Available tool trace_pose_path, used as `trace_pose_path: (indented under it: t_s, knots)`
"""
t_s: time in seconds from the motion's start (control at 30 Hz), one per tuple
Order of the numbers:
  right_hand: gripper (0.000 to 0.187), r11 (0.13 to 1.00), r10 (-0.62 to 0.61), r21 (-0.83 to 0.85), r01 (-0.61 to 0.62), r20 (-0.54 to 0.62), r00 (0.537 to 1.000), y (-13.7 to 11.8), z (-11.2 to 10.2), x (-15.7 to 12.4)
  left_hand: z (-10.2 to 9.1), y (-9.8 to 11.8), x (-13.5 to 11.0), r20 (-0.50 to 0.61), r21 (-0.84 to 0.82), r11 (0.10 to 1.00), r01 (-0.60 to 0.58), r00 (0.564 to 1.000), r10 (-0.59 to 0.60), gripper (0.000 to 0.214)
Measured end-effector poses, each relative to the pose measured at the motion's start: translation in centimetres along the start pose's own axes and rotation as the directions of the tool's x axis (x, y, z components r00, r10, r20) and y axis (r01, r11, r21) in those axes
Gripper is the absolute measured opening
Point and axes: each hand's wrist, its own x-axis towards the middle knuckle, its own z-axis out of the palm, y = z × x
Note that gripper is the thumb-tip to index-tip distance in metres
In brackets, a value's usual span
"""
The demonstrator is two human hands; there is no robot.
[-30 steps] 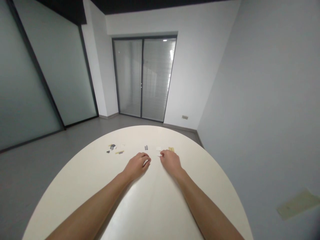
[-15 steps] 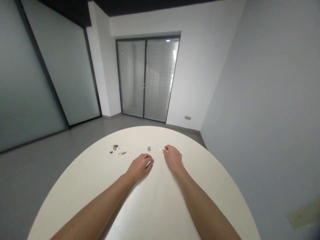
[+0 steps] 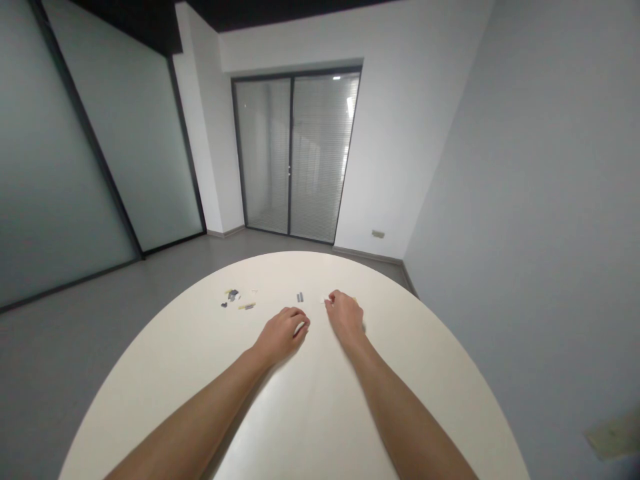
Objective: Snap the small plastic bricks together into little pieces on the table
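Observation:
My right hand (image 3: 346, 313) is on the far half of the white table, thumb and fingertips pinched at the edge of a small white piece (image 3: 324, 300). The piece is partly covered by the fingers, and its kind is too small to tell. My left hand (image 3: 283, 331) rests on the tabletop to the left and nearer me. Its fingers curl in towards the thumb, leaving a small gap where only a pale surface shows. Just beyond it lie two short grey strips (image 3: 300, 297), side by side.
The round white table (image 3: 300, 413) fills the lower view. At its far left lie a cluster of small dark, grey and yellow pieces (image 3: 233, 295) and a yellow and grey strip (image 3: 247, 306). A bit of yellow (image 3: 355, 299) shows behind my right hand. Glass doors (image 3: 295, 157) stand beyond.
The view has shifted very slightly. Both hands keep nearly the same place and pose, and the small pieces on the table lie as before.

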Motion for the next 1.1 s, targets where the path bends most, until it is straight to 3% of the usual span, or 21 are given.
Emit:
trace_pose_path:
  t_s: [0.6, 0.83, 0.97, 1.1]
  knots:
    - [0.026, 0.993, -0.090, -0.081, 0.091, 0.014, 0.996, -0.7, -1.1, -1.9, 0.2, -0.2, 0.0, -0.006, -0.011, 1.000, 0.004, 1.000, -0.004, 0.022]
    - [0.017, 0.962, -0.267, -0.048, 0.267, 0.005, 0.964, 1.1, -0.4, -3.4, 0.1, 0.0, 0.0, -0.003, 0.001, 1.000, 0.012, 1.000, -0.012, 0.023]
    - [0.016, 0.950, -0.307, 0.050, 0.307, -0.007, 0.952, 1.8, -0.4, -4.0, -0.3, 0.2, 0.0, -0.049, 0.043, 0.997, 0.069, 0.997, -0.067, 0.023]
    - [0.016, 0.948, -0.303, 0.097, 0.302, -0.011, 0.953, 2.0, -0.3, -4.3, -0.8, -1.0, 0.1, -0.195, 0.152, 0.959, 0.241, 0.958, -0.210, 0.027]
